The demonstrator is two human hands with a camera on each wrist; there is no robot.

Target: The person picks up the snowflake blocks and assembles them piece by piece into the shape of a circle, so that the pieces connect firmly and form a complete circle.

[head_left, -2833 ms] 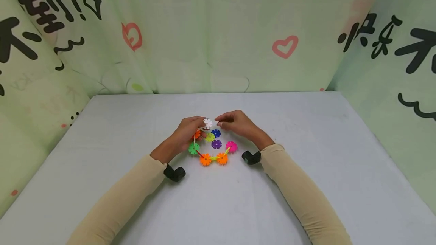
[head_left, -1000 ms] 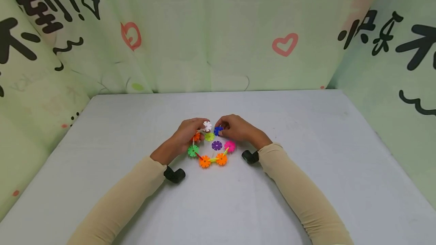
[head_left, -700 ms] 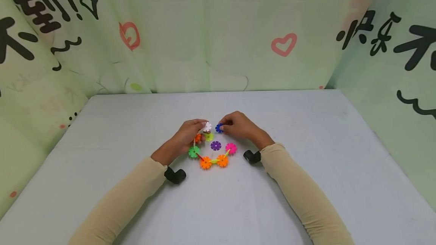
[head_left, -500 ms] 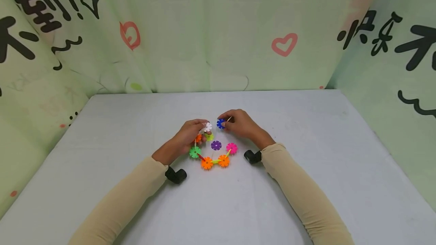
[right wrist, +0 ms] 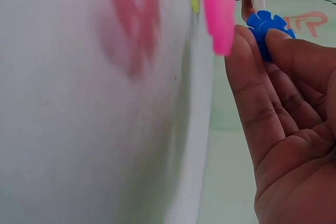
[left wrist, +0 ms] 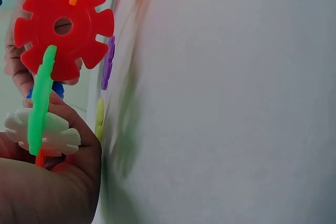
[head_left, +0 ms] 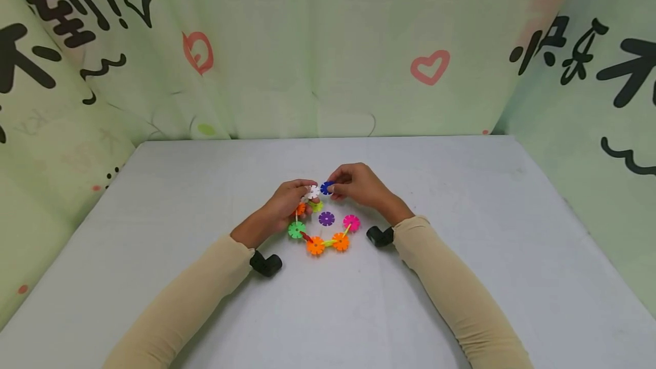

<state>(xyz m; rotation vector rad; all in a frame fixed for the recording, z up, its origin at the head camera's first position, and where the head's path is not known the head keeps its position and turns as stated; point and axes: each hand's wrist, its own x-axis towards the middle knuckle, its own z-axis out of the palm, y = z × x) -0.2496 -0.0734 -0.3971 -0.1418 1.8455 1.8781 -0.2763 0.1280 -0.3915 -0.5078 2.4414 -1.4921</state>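
Observation:
My left hand (head_left: 281, 204) pinches a white notched plastic disc (head_left: 314, 192) at one end of a curved chain of interlocking flower-shaped discs. My right hand (head_left: 361, 187) pinches a single blue disc (right wrist: 268, 29) between thumb and fingers, its edge right up against the white one; whether they are slotted together I cannot tell. Down the chain come an orange disc (head_left: 301, 209), a green disc (head_left: 296, 230), a red disc (left wrist: 44, 30) seen edge-on from above, two more orange discs (head_left: 315, 245) with yellowish links, and a pink disc (head_left: 351, 222) at the other end.
Inside the curve of the chain, a loose purple disc (head_left: 326, 218) lies on the white table (head_left: 328, 312). A yellow disc (head_left: 317, 206) lies near the left fingers, partly covered. Behind stands a pale green printed curtain (head_left: 318, 73).
The right hand has picked the blue disc up from the table, turned it, lifted it away and now brought it leftward against the white disc. The held chain has shifted slightly right.

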